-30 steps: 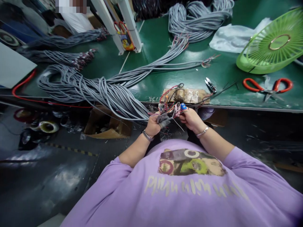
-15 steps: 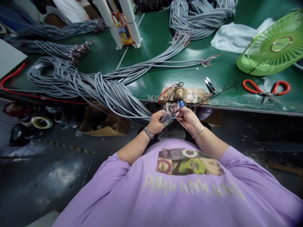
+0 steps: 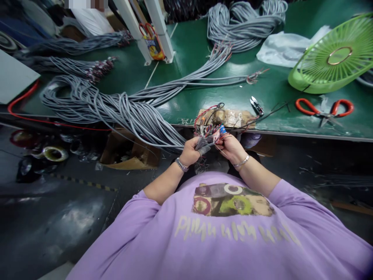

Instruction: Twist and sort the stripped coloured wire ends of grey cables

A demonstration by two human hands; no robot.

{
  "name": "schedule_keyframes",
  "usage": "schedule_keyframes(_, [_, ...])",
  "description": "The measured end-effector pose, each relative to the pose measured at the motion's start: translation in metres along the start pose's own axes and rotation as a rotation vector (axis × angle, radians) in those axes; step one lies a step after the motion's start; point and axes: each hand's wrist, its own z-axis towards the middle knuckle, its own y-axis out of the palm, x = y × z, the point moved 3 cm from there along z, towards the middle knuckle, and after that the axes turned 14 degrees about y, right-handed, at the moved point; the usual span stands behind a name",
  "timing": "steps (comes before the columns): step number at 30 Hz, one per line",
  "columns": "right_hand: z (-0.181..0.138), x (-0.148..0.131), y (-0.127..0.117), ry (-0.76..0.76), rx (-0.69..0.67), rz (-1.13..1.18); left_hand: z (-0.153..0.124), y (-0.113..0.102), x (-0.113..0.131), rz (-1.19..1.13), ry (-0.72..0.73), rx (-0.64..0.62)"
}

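Note:
My left hand [image 3: 190, 151] is closed round the end of a thick bundle of grey cables [image 3: 136, 114] that trails left across the green bench [image 3: 198, 97]. Thin coloured wires [image 3: 208, 132] fan out of the bundle's end above my fist. My right hand [image 3: 231, 146], with a blue cover on one fingertip, pinches those coloured wire ends just right of my left hand. Both hands are held in front of the bench edge, above my lap.
Small snips [image 3: 256, 105] and red-handled scissors [image 3: 323, 109] lie on the bench to the right. A green fan [image 3: 332, 58] and a plastic bag [image 3: 285, 46] sit at the back right. More grey cable coils [image 3: 244, 23] lie behind. A cardboard box [image 3: 128, 151] and tape rolls [image 3: 54, 153] are below left.
My hands drew closer together on the wire ends and shifted slightly up toward the bench edge. The view swayed a little; nothing on the bench moved.

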Motion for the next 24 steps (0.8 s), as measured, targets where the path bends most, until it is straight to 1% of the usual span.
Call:
schedule_keyframes(4, [0.0017,0.0004,-0.0004,-0.020,-0.023,-0.022,-0.0002,-0.0010,0.0035,-0.001,0.007,-0.015])
schedule_keyframes(9, [0.0053,0.0023,-0.0038,-0.037,0.025,-0.044,-0.0017,-0.0011,0.0045,0.005,0.002,-0.083])
schedule_keyframes(13, [0.0061,0.0027,-0.0036,-0.043,0.018,-0.032,-0.0010,-0.0006,0.0043,0.003,0.015,-0.079])
schedule_keyframes(18, [0.0062,0.0022,-0.0028,-0.028,0.034,-0.028,0.0007,0.0009,0.0026,0.033,-0.027,-0.076])
schedule_keyframes(24, [0.0039,0.0016,0.0008,-0.047,0.045,-0.028,0.0028,0.0040,0.0029,0.060,-0.053,-0.123])
